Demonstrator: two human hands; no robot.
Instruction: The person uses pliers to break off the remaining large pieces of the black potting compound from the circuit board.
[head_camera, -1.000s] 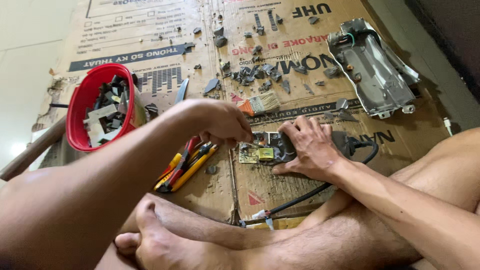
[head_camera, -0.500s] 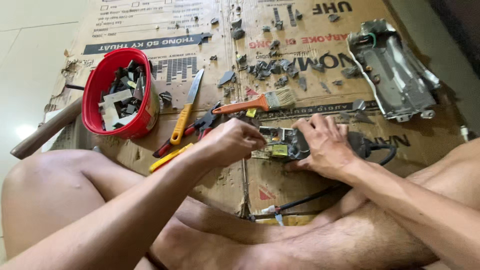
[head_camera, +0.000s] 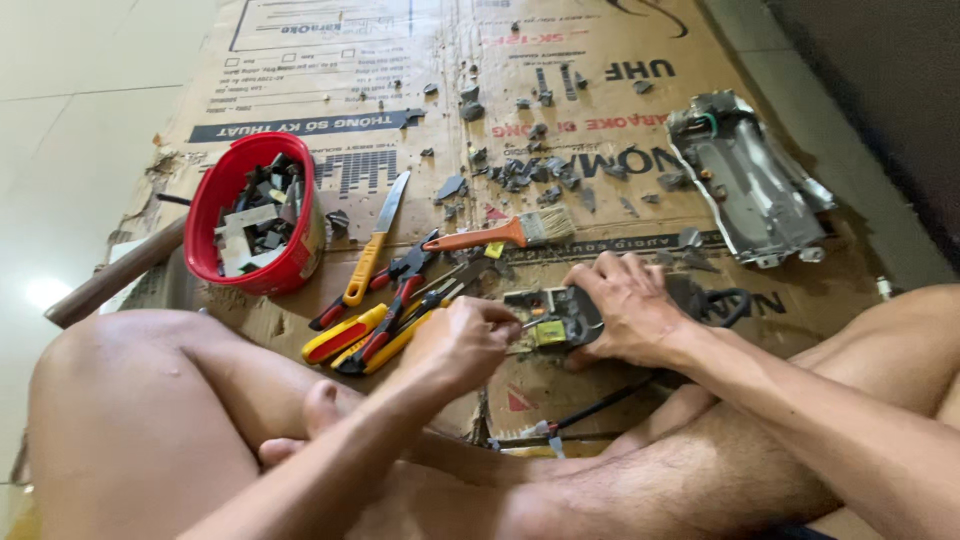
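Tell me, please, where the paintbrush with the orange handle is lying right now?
In the head view, the paintbrush lies mid-frame on the cardboard, just beyond the pliers and the right hand.

The right hand (head_camera: 625, 305) covers much of the small circuit board (head_camera: 555, 318), so its right part is hidden. What the left hand (head_camera: 462, 340) pinches at the board's left edge is too small to tell, perhaps a thin tool. The black cable (head_camera: 600, 405) runs out of sight under the right forearm. The scraps inside the red bucket (head_camera: 215, 215) cannot be told apart. The wooden handle (head_camera: 115, 275) at the left passes behind the knee, its end hidden.
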